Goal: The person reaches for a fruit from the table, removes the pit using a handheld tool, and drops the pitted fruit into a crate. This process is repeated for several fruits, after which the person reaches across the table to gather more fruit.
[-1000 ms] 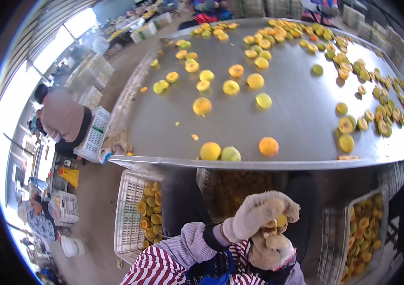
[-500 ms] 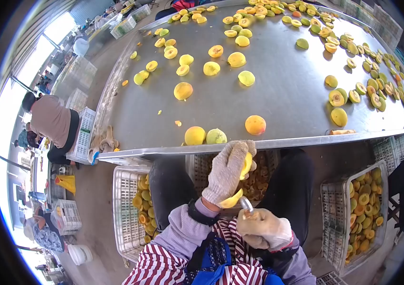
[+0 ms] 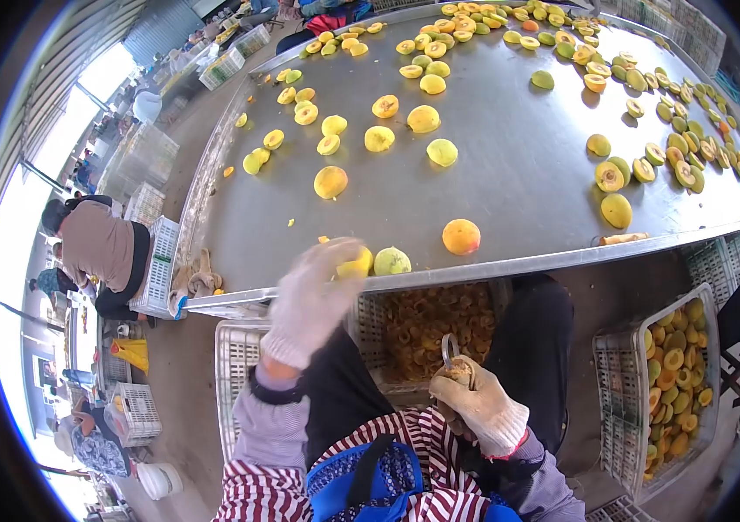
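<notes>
My left hand (image 3: 313, 300), gloved and blurred by motion, is over the table's front edge at a yellow fruit (image 3: 355, 264), partly covering it; whether the fingers grip it is unclear. Beside that fruit lies a pale green one (image 3: 392, 261), and an orange one (image 3: 461, 237) sits further right. My right hand (image 3: 478, 402), also gloved, is closed around a tool whose curved metal end (image 3: 449, 348) points up, above my lap. Halved and whole fruits (image 3: 423, 119) are scattered across the metal table (image 3: 518, 200).
Below the table, a crate (image 3: 370, 335) between my knees holds brownish pieces. A crate of fruit halves (image 3: 609, 409) stands at right, another crate (image 3: 235, 365) at left. A person (image 3: 104, 244) works at far left. Gloves (image 3: 203, 277) lie on the table's left corner.
My left hand has moved left and forward, away from the tool, to the yellow fruit. The yellow pieces it held are no longer visible there. My right hand still holds the tool.
</notes>
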Tool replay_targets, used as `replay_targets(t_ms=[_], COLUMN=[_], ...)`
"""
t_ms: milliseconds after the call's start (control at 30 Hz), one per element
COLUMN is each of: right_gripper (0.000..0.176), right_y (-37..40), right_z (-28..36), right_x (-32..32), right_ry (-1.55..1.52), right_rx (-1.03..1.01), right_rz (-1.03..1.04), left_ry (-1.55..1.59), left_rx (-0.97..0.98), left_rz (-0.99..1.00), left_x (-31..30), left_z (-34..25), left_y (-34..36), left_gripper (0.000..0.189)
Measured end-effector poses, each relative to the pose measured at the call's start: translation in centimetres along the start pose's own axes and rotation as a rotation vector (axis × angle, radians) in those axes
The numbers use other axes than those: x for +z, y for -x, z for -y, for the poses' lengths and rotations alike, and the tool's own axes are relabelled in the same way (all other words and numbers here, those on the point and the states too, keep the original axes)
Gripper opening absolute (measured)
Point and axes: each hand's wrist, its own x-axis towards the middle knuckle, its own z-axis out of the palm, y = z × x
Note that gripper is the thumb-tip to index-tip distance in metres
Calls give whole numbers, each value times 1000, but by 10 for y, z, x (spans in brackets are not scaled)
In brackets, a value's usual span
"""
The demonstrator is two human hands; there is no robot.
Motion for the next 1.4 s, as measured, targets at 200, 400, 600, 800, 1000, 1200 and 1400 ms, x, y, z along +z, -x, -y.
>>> replay_targets(t_ms=[200, 400, 600, 800, 1000, 1200, 1400], right_gripper=[24, 28, 29, 26, 26, 28, 27], right_y=[1, 8, 9, 12, 5, 14, 16], right_z=[-6, -2, -8, -7, -14, -12, -14], right_x=[-11, -15, -11, 2, 2, 6, 1], right_ry=[24, 83, 63, 395, 523, 408, 82], right_rx=[20, -39, -162, -409, -803, -617, -315], right_rz=[-119, -151, -199, -280, -365, -325, -74], left_ry=[-142, -66, 1599, 1644, 1638, 1547, 1269], left_rx=[231, -127, -240, -382, -334, -313, -120], left_rz=[150, 551, 502, 368, 277, 215, 163], left_x=[119, 107, 83, 85, 80, 81, 81], left_z=[-35, -47, -23, -51, -77, -88, -97], left_y=[-85, -98, -25, 29, 45, 57, 58], left_gripper=[43, 57, 64, 68, 46, 41, 35])
